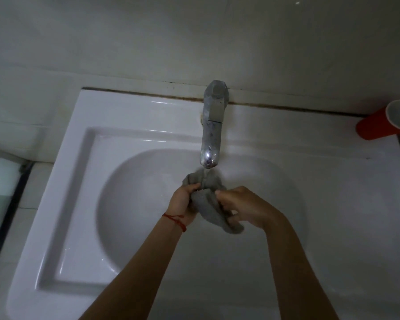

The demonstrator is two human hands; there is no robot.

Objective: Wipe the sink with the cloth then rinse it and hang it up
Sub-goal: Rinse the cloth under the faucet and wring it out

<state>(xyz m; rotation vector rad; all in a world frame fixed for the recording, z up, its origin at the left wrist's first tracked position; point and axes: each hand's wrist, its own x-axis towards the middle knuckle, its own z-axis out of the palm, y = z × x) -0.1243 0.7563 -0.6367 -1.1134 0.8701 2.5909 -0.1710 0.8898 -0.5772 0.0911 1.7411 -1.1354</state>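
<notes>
A grey cloth [209, 205] is bunched up over the bowl of the white sink [83, 181], just below the spout of the chrome faucet [211, 132]. A thin stream of water runs from the spout onto the cloth's upper folds. My left hand [183, 203], with a red string at the wrist, grips the cloth's left side. On the right, my right hand [241, 205] clutches the other side, and the cloth's lower end hangs out beneath it.
A red cup [379, 122] with a white inside lies tipped at the sink's back right corner. A pale wall rises behind the faucet. A glass pane with a dark frame [3, 204] borders the sink's left side.
</notes>
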